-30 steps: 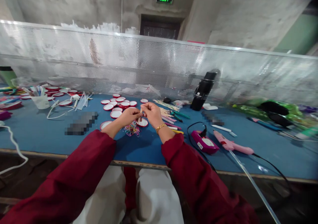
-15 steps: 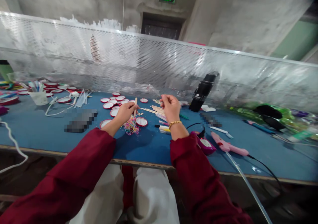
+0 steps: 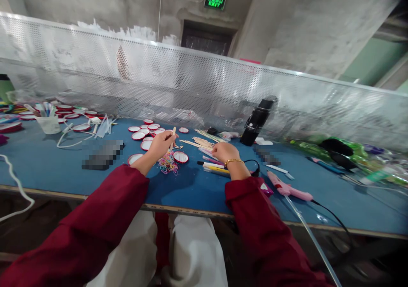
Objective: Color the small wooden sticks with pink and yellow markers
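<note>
My left hand [image 3: 162, 144] is closed on a flat wooden stick [image 3: 173, 137], held upright above a heap of small coloured rubber bands [image 3: 168, 164]. Beside the heap lies a round red-rimmed lid [image 3: 180, 157] with a pale inside. My right hand [image 3: 225, 152] is lowered over several pens and markers [image 3: 216, 170], its fingers bent together near the pink pens. Whether it pinches anything is hidden by the fingers. Just beyond it lies a bundle of thin wooden sticks [image 3: 201, 143].
More red-rimmed lids [image 3: 138, 135] lie beyond my left hand. A pink glue gun [image 3: 288, 188], a black bottle [image 3: 257, 123] and plastic bags [image 3: 312, 149] are at right. A blurred dark slab [image 3: 103, 155], a cup of pens [image 3: 48, 123] and a white cable [image 3: 68, 140] are at left.
My right hand has come down and slightly right, from above the table to the pens and sticks. My left hand keeps its place with the wooden stick.
</note>
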`<state>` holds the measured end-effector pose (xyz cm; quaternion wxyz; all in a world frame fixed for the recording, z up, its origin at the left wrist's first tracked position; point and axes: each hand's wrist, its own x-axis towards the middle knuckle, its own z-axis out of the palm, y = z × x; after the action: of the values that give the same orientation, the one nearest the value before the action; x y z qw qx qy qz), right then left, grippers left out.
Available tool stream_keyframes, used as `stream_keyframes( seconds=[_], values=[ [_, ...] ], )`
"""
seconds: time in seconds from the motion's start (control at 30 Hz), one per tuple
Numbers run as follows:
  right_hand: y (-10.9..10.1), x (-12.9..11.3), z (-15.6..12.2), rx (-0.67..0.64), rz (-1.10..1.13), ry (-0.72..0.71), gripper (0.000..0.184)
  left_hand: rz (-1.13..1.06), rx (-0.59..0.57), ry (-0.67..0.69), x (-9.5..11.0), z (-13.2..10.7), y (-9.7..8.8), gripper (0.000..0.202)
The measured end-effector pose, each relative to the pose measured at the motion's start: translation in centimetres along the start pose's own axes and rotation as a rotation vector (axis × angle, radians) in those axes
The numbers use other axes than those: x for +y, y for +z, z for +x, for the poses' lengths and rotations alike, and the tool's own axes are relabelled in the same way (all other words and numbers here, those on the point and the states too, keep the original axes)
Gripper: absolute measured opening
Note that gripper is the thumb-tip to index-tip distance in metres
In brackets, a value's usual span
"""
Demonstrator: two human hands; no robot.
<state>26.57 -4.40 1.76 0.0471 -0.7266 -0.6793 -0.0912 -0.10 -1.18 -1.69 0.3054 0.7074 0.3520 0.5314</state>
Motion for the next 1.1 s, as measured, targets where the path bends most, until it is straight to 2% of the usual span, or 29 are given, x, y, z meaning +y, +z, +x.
stream_keyframes(
  seconds=[0.17, 0.3, 0.47, 0.57, 0.67, 0.77, 0.87, 0.93, 1.1],
  values=[
    [2.1, 0.3, 0.7, -0.112, -0.039, 0.008, 0.017, -0.003, -0.002, -0.002, 0.2, -0.1, 0.1, 0.023],
    [2.7, 0.5, 0.8, -0.114, -0.052, 0.001, 0.017, -0.006, -0.011, 0.013, 0.2, -0.1, 0.1, 0.024],
    [2.2, 0.4, 0.3, -0.005, -0.041, -0.025, 0.018, 0.025, 0.018, 0.000, 0.1, 0.0, 0.0, 0.022],
    [1.6, -0.4, -0.1, 0.163, 0.041, -0.063, 0.027, -0.040, 0.023, -0.046, 0.0, 0.1, 0.1, 0.025],
    [1.0, -2.2, -0.7, 0.406, 0.222, -0.202, 0.027, -0.162, -0.032, -0.149, 0.1, 0.0, 0.4, 0.020],
    [0.6, -4.4, -1.5, 0.527, 0.308, -0.433, 0.022, -0.165, -0.034, -0.127, 0.4, -0.2, 0.5, 0.012],
    [0.6, -6.1, -2.2, 0.529, 0.352, -0.597, 0.022, -0.100, -0.013, -0.076, 0.7, -0.3, 0.4, 0.018],
    [0.7, -6.7, -2.4, 0.521, 0.372, -0.658, 0.024, -0.089, -0.054, -0.081, 0.9, -0.4, 0.3, 0.025],
    [1.0, -6.8, -2.6, 0.508, 0.436, -0.679, 0.022, -0.060, -0.206, -0.049, 1.2, -0.7, 0.3, 0.019]
  ],
)
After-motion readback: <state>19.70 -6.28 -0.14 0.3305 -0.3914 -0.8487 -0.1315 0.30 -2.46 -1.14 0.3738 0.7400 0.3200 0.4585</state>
